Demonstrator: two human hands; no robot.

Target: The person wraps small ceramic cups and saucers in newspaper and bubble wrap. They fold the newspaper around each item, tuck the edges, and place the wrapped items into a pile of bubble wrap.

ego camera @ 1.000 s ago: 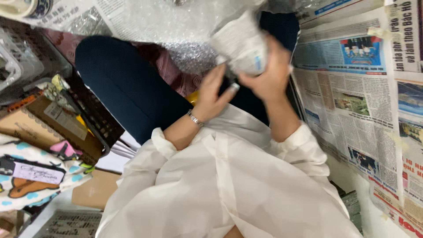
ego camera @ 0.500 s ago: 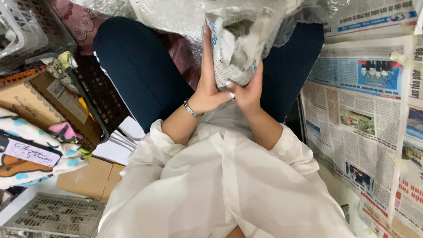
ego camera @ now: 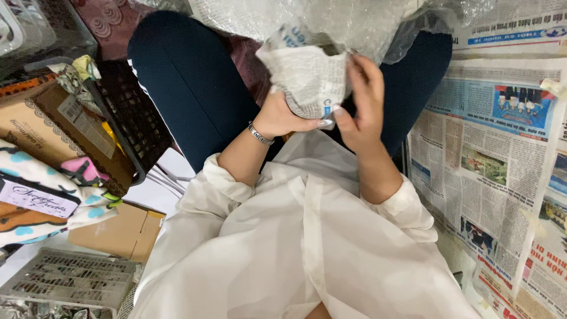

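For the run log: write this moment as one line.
left hand: cups newspaper-wrapped bundle from below | right hand: grip on bundle's side | bubble wrap: behind bundle | black basket: at left

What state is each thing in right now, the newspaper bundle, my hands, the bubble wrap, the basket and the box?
Newspaper bundle: crumpled around something hidden, top open, held over the lap.
Left hand: cupped under the bundle.
Right hand: gripping the bundle's side.
Bubble wrap: loose, draped over the knees.
Black basket: tilted.
Cardboard box: open, holding a spotted pouch.
Newspaper sheets: spread flat.
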